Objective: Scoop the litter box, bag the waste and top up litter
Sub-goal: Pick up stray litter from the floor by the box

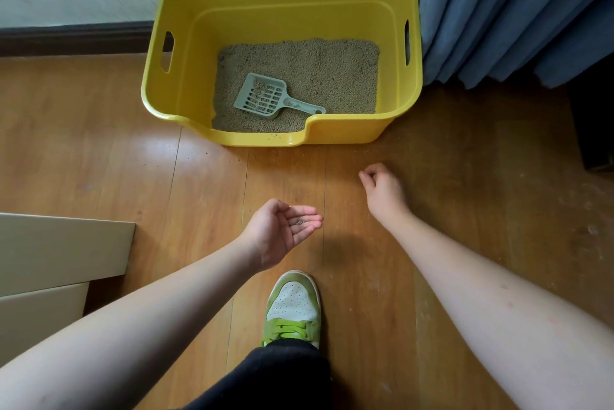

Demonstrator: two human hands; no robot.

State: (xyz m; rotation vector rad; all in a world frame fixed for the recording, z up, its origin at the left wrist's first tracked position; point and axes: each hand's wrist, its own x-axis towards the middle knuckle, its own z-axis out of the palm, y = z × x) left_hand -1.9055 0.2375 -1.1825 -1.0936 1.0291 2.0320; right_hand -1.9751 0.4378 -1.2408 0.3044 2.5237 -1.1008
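Spill risk: left hand (285, 227), palm up, fingers apart, cups stray pellets (300, 222) short of litter box (332, 135); tilt drops them.
Right hand (382, 190): fingertips pinched near floor (133, 160) by box front; contents can't tell.
Scoop (265, 99): idle in litter.

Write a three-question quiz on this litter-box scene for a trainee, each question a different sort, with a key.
1. True or false: the scoop lies inside the yellow box, on the litter.
2. Multiple choice: what rests in the upturned palm of the left hand? A) the scoop B) a few litter grains C) a bag
3. Fill in: the right hand hangs over the wooden ____ with its fingers curled together at the tips.

Key
1. True
2. B
3. floor
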